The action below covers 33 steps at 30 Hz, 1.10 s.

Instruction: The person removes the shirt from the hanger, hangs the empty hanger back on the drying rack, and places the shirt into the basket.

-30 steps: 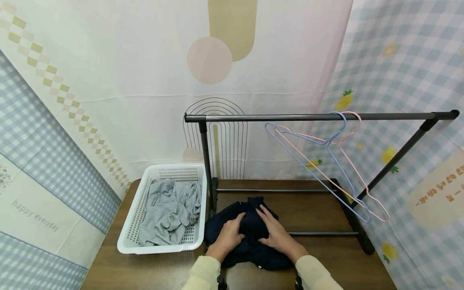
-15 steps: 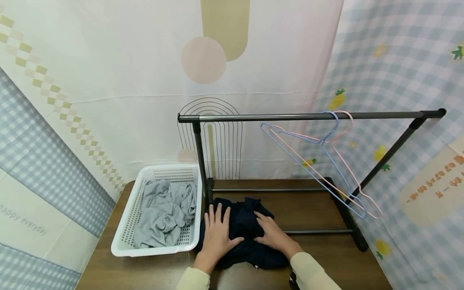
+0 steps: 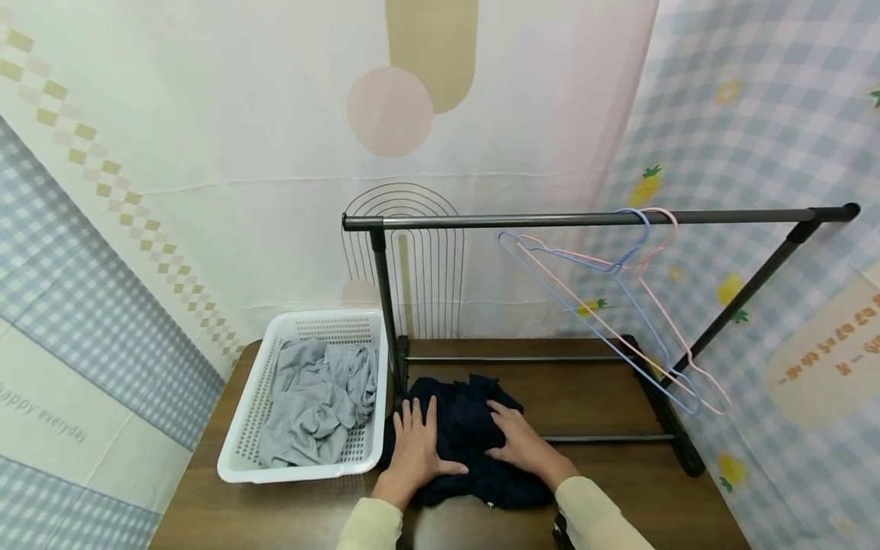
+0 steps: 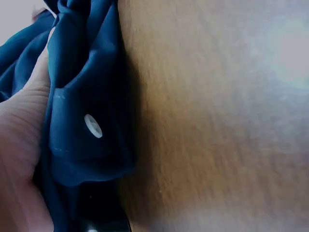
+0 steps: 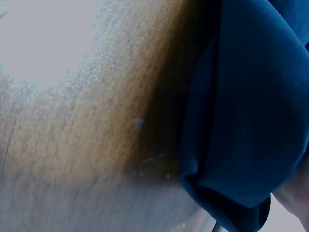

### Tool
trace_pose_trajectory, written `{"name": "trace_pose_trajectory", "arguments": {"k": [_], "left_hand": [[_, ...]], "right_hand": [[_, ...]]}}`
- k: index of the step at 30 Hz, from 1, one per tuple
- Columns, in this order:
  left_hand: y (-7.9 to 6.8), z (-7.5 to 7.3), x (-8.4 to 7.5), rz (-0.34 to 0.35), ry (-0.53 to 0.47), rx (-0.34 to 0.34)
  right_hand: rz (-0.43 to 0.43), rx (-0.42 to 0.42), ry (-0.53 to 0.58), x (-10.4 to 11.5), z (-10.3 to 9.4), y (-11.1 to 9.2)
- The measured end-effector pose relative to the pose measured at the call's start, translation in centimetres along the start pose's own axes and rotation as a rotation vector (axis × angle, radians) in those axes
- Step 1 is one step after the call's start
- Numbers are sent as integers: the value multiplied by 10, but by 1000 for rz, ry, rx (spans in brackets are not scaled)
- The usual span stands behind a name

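Observation:
A crumpled navy garment (image 3: 474, 424) lies bunched on the table in the head view. My left hand (image 3: 414, 451) rests on its left side, fingers straight and spread, thumb pointing inward. On the right side my right hand (image 3: 524, 443) touches the cloth, its fingers extended and thumb apart. The left wrist view shows a white button (image 4: 93, 125) on a stitched band of the garment, beside part of my left hand (image 4: 21, 130). In the right wrist view a smooth fold of the navy garment (image 5: 246, 111) hides most of my right hand (image 5: 294, 193).
A white basket (image 3: 234, 428) holding grey cloth (image 3: 316, 405) stands left of the garment. A black clothes rack (image 3: 481, 222) spans the back of the wooden table (image 3: 550, 405). From its bar hang a blue hanger (image 3: 619, 294) and a pink hanger (image 3: 677, 332).
My left hand has shifted left across the garment and its fingers have spread out. The right hand stays nearly in place. The head view has swung slightly.

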State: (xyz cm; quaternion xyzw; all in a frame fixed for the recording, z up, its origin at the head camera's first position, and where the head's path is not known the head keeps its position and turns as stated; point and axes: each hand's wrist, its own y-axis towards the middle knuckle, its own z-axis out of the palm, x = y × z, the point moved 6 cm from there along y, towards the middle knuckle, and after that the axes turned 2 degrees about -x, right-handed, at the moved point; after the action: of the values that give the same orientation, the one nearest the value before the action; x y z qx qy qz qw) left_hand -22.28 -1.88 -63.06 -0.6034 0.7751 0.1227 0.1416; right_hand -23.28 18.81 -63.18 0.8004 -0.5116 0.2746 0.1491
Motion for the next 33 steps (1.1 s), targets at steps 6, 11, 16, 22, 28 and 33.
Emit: {"name": "trace_pose_trajectory", "arguments": {"k": [6,11,16,22,28,33], "left_hand": [[8,6,-3,45,-58,72],[12,7,-5,62,-48,86],[12,6,-6,86,1,73],[9,3,-7,131,59,37],[9,5,-6,141,46,37],[8,4,-5,153,43,28]], "right_hand": [[53,-19,-42,0,0,1],[85,18,-56,-3,3,5],[103,17,54,-6,2,7],[85,-6,12,-6,3,8],[101,14,-193,-8,6,13],[122,40,-173,-10,7,16]]}}
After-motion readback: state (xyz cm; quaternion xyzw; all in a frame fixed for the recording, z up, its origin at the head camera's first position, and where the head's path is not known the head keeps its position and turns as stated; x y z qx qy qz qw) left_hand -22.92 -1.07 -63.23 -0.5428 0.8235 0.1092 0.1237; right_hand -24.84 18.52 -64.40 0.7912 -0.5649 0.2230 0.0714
